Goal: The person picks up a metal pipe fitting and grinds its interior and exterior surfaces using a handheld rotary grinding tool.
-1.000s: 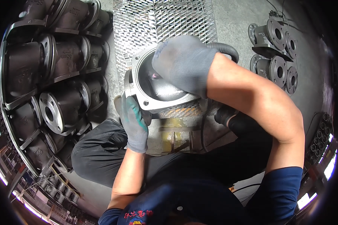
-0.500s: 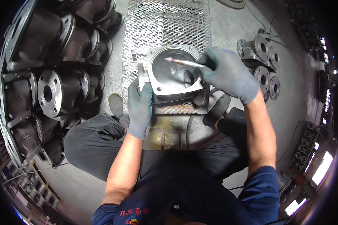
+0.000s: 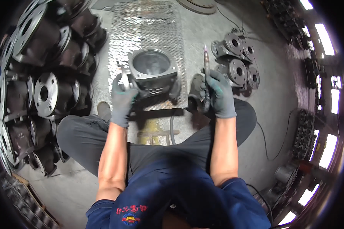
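Observation:
A dark cast-metal valve body (image 3: 156, 88) rests on a metal mesh worktop (image 3: 156, 30), its large round opening facing up and away from me. My left hand (image 3: 123, 100), in a grey glove, is closed on the side flange (image 3: 125, 78) at the casting's left. To the right of the casting, my gloved right hand (image 3: 221, 93) grips a slim die grinder (image 3: 206, 70) with a hose at its lower end. Its pink-tipped bit (image 3: 205, 48) points away from me, apart from the casting.
Dark flanged castings (image 3: 46, 94) are stacked high on my left. Several smaller flanged castings (image 3: 237, 72) stand on the floor at the right. A round metal disc (image 3: 198, 5) lies at the far edge. Cables (image 3: 269, 156) run across the right floor.
The grinder has come out of the casting's opening to the right and now points away from me. My left hand stays on the side flange. The whole view has shifted.

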`<move>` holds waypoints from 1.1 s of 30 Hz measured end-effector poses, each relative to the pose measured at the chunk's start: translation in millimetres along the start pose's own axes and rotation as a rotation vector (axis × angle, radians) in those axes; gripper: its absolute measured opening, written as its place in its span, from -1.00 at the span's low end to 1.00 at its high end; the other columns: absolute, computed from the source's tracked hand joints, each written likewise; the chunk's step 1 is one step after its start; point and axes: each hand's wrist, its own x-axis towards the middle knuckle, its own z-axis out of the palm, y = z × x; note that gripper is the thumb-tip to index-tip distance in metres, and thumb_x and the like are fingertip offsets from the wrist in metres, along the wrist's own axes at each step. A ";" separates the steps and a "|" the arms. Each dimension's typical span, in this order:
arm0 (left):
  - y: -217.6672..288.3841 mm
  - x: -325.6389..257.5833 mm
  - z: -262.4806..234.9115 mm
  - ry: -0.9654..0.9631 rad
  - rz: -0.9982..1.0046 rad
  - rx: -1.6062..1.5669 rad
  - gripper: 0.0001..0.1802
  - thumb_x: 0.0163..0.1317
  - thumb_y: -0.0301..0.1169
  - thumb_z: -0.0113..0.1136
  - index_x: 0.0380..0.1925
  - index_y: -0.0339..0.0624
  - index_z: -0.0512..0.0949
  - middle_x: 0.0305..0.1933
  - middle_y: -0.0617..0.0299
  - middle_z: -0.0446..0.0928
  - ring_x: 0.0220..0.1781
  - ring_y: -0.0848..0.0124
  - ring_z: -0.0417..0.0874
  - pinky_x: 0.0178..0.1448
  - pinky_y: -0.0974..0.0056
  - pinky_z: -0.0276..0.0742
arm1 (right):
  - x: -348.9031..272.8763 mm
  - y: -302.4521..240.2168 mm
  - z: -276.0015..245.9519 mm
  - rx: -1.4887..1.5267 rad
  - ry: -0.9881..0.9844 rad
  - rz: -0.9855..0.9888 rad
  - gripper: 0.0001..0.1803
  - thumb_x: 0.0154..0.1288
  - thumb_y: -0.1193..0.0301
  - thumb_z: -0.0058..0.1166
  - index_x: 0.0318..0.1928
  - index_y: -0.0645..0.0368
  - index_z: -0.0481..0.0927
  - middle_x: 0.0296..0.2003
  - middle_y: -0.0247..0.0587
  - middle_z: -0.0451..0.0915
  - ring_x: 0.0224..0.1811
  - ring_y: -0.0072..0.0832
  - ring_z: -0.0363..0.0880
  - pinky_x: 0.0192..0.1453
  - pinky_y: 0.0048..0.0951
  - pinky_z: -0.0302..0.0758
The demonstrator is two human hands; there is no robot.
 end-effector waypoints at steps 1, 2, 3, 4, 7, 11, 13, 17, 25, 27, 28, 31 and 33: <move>17.8 -2.7 2.9 0.019 0.030 0.128 -0.08 0.16 -0.63 0.39 0.56 -0.52 0.26 0.04 0.09 0.68 -0.10 0.45 0.72 -0.03 0.35 0.69 | 7.7 7.0 -4.3 0.129 -0.003 -0.006 -0.52 0.61 0.35 0.22 0.35 0.43 0.58 -0.16 -0.20 0.64 -0.23 -0.52 0.67 -0.19 -0.41 0.74; 38.1 -4.7 8.2 0.042 0.067 0.254 -0.09 0.15 -0.63 0.37 0.55 -0.53 0.27 0.06 0.07 0.68 -0.10 0.44 0.73 -0.03 0.36 0.70 | 15.1 12.2 -9.0 0.257 -0.012 -0.017 -0.52 0.62 0.35 0.22 0.36 0.43 0.58 -0.16 -0.22 0.63 -0.21 -0.52 0.67 -0.19 -0.38 0.76; 52.7 -9.7 14.2 0.030 0.095 0.283 -0.09 0.14 -0.63 0.36 0.55 -0.53 0.29 0.12 0.04 0.67 -0.10 0.45 0.74 -0.02 0.37 0.70 | 19.5 16.3 -17.4 0.312 -0.023 0.010 -0.54 0.64 0.36 0.20 0.35 0.43 0.59 -0.17 -0.24 0.60 -0.17 -0.50 0.66 -0.17 -0.35 0.78; 62.4 -15.9 19.8 0.014 0.121 0.315 -0.10 0.13 -0.64 0.34 0.54 -0.54 0.31 0.18 0.01 0.65 -0.09 0.45 0.74 -0.01 0.37 0.71 | 20.4 22.9 -25.6 0.323 -0.033 0.019 -0.55 0.65 0.35 0.18 0.35 0.42 0.59 -0.17 -0.23 0.61 -0.18 -0.48 0.68 -0.12 -0.31 0.84; 77.8 -33.2 27.9 0.019 0.189 0.500 -0.06 0.05 -0.63 0.32 0.56 -0.54 0.35 0.39 -0.05 0.59 0.24 0.38 0.69 0.22 0.28 0.73 | 29.3 35.2 -38.7 0.388 -0.100 0.042 -0.50 0.60 0.35 0.20 0.35 0.45 0.52 -0.21 -0.15 0.61 -0.17 -0.36 0.66 -0.10 -0.30 0.74; 86.0 -59.7 43.2 0.040 0.223 0.775 0.01 -0.04 -0.58 0.32 0.57 -0.45 0.37 0.44 -0.04 0.59 0.39 0.30 0.62 0.51 0.23 0.53 | 8.8 22.0 -37.3 0.266 -0.099 0.035 -0.58 0.66 0.39 0.15 0.32 0.46 0.58 -0.09 -0.21 0.61 -0.08 -0.46 0.68 0.01 -0.23 0.86; 67.4 -68.4 27.2 0.061 0.247 0.736 0.05 -0.06 -0.54 0.34 0.59 -0.42 0.34 0.51 -0.06 0.53 0.54 0.24 0.53 0.64 0.19 0.39 | 7.0 22.6 -30.1 0.168 -0.143 0.031 -0.59 0.64 0.43 0.15 0.28 0.54 0.55 -0.06 -0.03 0.70 -0.13 -0.41 0.77 -0.08 -0.34 0.88; 70.4 -78.3 26.3 0.075 0.251 0.873 0.07 -0.07 -0.53 0.29 0.61 -0.37 0.31 0.56 -0.13 0.48 0.62 0.13 0.51 0.68 0.14 0.36 | 2.9 -11.0 -9.8 -0.411 -0.285 0.000 -0.50 0.56 0.41 0.17 0.41 0.34 0.55 -0.11 -0.04 0.77 -0.12 -0.43 0.81 -0.02 -0.34 0.81; 90.3 -51.7 -6.9 0.056 0.112 0.767 0.08 0.04 -0.54 0.25 0.70 -0.40 0.23 0.68 -0.22 0.41 0.69 0.13 0.45 0.70 0.16 0.34 | 55.9 -51.1 82.3 -1.321 -0.639 -0.464 -0.40 0.39 0.50 0.15 0.44 -0.02 0.64 -0.15 0.13 0.80 -0.10 0.16 0.79 0.04 0.06 0.73; 93.9 -45.5 -12.5 0.080 0.055 0.647 0.07 0.06 -0.54 0.24 0.70 -0.42 0.23 0.68 -0.22 0.41 0.69 0.14 0.45 0.69 0.16 0.34 | 67.8 -60.3 107.5 -1.467 -0.797 -0.405 -0.47 0.44 0.37 0.27 0.40 -0.16 0.69 -0.21 0.08 0.80 -0.13 0.05 0.83 0.00 0.03 0.74; 96.2 -43.9 -13.2 0.098 -0.002 0.572 0.07 0.06 -0.57 0.21 0.70 -0.44 0.21 0.69 -0.20 0.40 0.65 0.21 0.48 0.60 0.24 0.41 | 74.6 -61.2 119.5 -1.474 -0.847 -0.397 -0.52 0.43 0.35 0.29 0.34 -0.14 0.73 -0.21 0.04 0.81 -0.14 0.02 0.84 -0.02 0.00 0.76; 97.4 -40.8 -19.0 0.142 -0.119 0.410 0.07 0.07 -0.62 0.15 0.71 -0.49 0.17 0.71 -0.14 0.39 0.57 0.35 0.52 0.42 0.38 0.54 | 102.1 -60.2 160.8 -1.667 -0.952 -0.450 -0.57 0.38 0.41 0.29 0.25 -0.06 0.78 -0.22 0.02 0.81 -0.12 0.01 0.85 -0.02 -0.01 0.76; 94.9 -39.1 -25.0 0.163 -0.076 0.443 0.07 0.10 -0.65 0.15 0.72 -0.49 0.13 0.76 -0.12 0.28 0.63 0.36 0.43 0.48 0.36 0.52 | 116.8 -57.0 183.3 -1.734 -1.047 -0.446 -0.60 0.31 0.44 0.30 0.16 0.02 0.82 -0.21 0.03 0.82 -0.11 0.00 0.85 0.00 -0.02 0.76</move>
